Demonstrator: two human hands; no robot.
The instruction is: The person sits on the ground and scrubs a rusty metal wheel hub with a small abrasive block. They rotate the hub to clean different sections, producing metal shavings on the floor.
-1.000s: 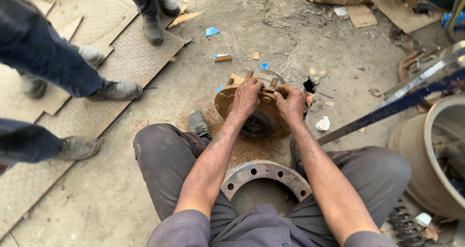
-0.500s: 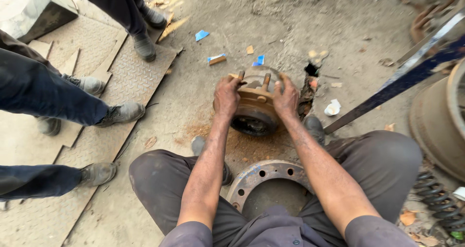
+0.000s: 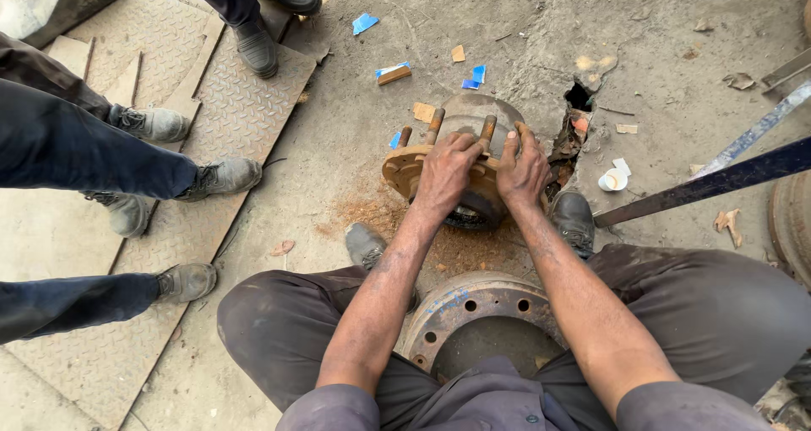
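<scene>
The person is sitting on the dusty ground with a rusty wheel hub (image 3: 460,156) lying on its side just ahead of their shoes, rust powder spread beneath it. The left hand (image 3: 445,173) is curling over the hub's flange, fingers closed around the rim beside a threaded stud (image 3: 433,127). The right hand (image 3: 523,167) is pressing on the other side, fingers hooked over the flange near another stud (image 3: 487,130) — both hands are gripping the hub itself, no tool in either. A drum ring with bolt holes (image 3: 473,308) is lying between the knees, close to the body. Bystanders' boots (image 3: 221,176) are standing on a checker plate (image 3: 228,118) to the left, well apart. For a sound hold on something this heavy and flaky, it looks wise to be keeping the palms on the flange rather than the studs — and keeping fingers out from under the rim where it meets the ground.
</scene>
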